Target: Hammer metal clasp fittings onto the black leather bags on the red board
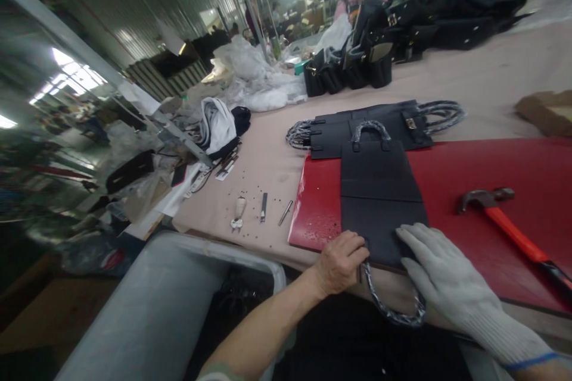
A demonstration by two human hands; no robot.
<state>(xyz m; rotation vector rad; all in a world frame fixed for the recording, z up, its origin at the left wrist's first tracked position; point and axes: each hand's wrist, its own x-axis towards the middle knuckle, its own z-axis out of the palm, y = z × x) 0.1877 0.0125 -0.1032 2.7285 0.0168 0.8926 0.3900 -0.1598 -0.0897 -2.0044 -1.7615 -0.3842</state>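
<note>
Closest to us: a bare left forearm, reaching up from below toward the work
Black bag panel: flat on the red board, a line across its middle, its far end over the stacked black pieces, its near end between both hands
Near handle: wrapped in clear plastic, looping down off the near edge of the bench
Far handle: wrapped the same way, arched over the stack
Left hand: bare, fingers bent, its grip clamped on the panel's near left corner beside the handle's base
Right hand: in a white knit glove, palm down, its grip apart, fingers stretched onto the panel's near right edge
Hammer: lying on the board to the right, orange handle toward us
Small tools on the left: a pale-handled tool, a flat strip and a metal rod, side by side but apart, dark specks around them
Grey bin: below the bench's left edge, dark things inside
Farther back: upright black bags, crumpled clear plastic, and a person in pink across the bench
</note>
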